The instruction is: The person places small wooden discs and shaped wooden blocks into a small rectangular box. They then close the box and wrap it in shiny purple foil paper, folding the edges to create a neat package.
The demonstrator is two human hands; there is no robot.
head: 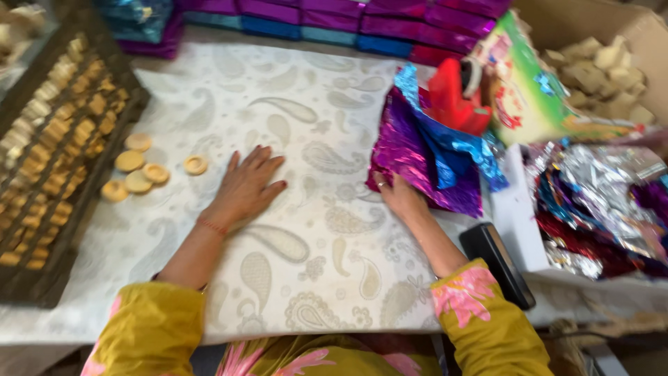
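A dark woven tray (42,278) is set along the left edge of the desk (306,278) and is filled with rows of small pale and golden sweets (62,132), blurred in this view. At the upper right an open cardboard box (647,35) is seen, holding pale blocky pieces (598,69), and its far side is cut off by the frame. The desk is covered by a white cloth with a paisley pattern (292,111). A few round golden biscuits (139,170) are laid loose on the cloth just beside the tray. The left hand (243,184) is rested flat on the cloth, its fingers (261,160) spread wide and nothing held, near the biscuits but apart from them. The right hand (400,195) is placed on the lower edge of a stack of purple and blue foil sheets (424,157), which lies on the cloth at centre right; whether the fingers are closed on a sheet cannot be told, since they are hidden by the foil. A red tape dispenser (456,97) is set behind the stack, beside a green printed bag (536,97). Crumpled silver and red foil (598,202) is heaped at the right, and a black flat object (497,261) lies near the right forearm. Purple and blue wrapped boxes (334,17) are lined up along the far edge.
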